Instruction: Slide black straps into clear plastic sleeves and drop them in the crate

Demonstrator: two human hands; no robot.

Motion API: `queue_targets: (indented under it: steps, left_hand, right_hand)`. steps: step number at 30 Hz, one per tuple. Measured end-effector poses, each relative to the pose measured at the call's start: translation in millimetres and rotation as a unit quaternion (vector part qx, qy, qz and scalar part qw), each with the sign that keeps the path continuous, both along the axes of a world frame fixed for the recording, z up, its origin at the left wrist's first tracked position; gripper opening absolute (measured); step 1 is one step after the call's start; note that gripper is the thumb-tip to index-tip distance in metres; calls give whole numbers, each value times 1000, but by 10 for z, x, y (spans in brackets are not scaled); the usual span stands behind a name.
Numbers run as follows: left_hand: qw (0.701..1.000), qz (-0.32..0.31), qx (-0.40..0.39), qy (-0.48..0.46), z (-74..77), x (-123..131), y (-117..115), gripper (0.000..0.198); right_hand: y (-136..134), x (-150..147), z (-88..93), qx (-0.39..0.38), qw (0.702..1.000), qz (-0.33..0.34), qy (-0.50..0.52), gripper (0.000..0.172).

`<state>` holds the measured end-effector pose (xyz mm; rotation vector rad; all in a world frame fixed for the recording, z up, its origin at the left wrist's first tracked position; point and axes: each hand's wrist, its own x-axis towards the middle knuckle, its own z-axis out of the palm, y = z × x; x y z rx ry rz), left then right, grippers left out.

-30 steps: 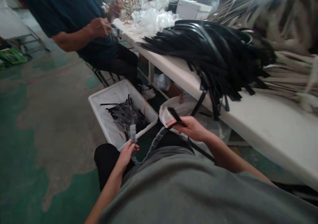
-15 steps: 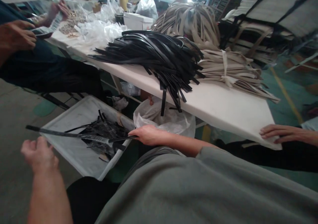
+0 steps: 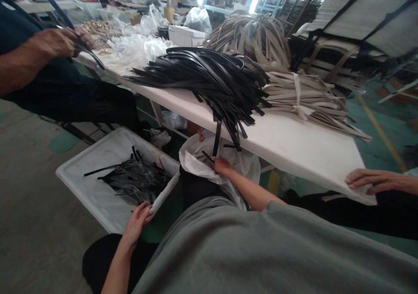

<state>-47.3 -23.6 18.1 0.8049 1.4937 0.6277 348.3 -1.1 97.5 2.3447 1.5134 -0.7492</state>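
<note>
My left hand [image 3: 139,221] is at the near edge of a white plastic bin [image 3: 81,189], fingers stretched out and holding nothing. Inside the bin lies a tangled heap of black strips [image 3: 133,178], some with clear film among them. My right hand [image 3: 223,167] is closed at the mouth of a white plastic bag [image 3: 196,165] under the table edge. A short length of black strap [image 3: 208,156] sticks out from its fingers; the rest is hidden. Above it, a pile of black straps [image 3: 202,74] lies on the white table [image 3: 287,139], several ends hanging over the edge.
Bundled beige straps [image 3: 303,94] lie behind the black pile. Crumpled clear bags [image 3: 140,46] and a white box [image 3: 186,36] stand farther back. At left, a co-worker's hands [image 3: 60,41] hold a dark strap. Another person's hand [image 3: 382,182] rests on the table's right corner.
The strap stretched across the bin has left that spot. My left hand has moved right to the bin's near edge, and my right hand has moved right, to the bag's mouth.
</note>
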Motion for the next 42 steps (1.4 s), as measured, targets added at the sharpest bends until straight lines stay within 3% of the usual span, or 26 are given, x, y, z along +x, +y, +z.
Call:
queue_targets:
  steps: [6, 10, 13, 17, 20, 23, 26, 29, 32, 35, 38, 42]
  left_hand:
    - [1000, 8, 20, -6, -12, -51, 61, 39]
    - [1000, -15, 8, 0, -24, -33, 36, 53]
    - [999, -47, 17, 11, 67, 53, 46, 67]
    - [994, -98, 49, -14, 310, 300, 132, 67]
    - [987, -116, 100, -42, 579, 629, 215, 56]
    - [970, -178, 127, -101, 911, 1051, 232, 47]
    - [934, -278, 88, -208, 1200, 1460, 156, 55]
    - [883, -301, -35, -357, 1354, 1755, 59, 70]
    - [877, -187, -105, -431, 1379, 1884, 51, 55]
    - [919, -90, -58, -379, 1336, 1862, 156, 29]
    - [955, -83, 34, -284, 1292, 1770, 292, 27]
    - [956, -93, 154, -230, 1294, 1724, 394, 30]
  right_hand:
    - [-116, -55, 39, 33, 999, 18, -20, 33]
    - [-301, -130, 250, 67, 996, 47, -19, 32]
    - [-414, -127, 480, 88, 994, 61, -12, 30]
    - [-456, -21, 824, 185, 975, 26, 119, 33]
    - [-448, 62, 1062, 269, 911, -65, 305, 38]
    - [-469, 49, 1261, 329, 846, -113, 404, 43]
    - [-542, -105, 1387, 337, 822, -106, 447, 45]
    - [-637, -338, 1406, 304, 832, -45, 462, 41]
    - [-714, -521, 1333, 276, 860, 31, 428, 35]
    - [-763, -575, 1224, 258, 891, 100, 360, 23]
    - [-802, -522, 1141, 247, 914, 113, 302, 19]
    - [-833, -356, 1087, 251, 932, 82, 247, 24]
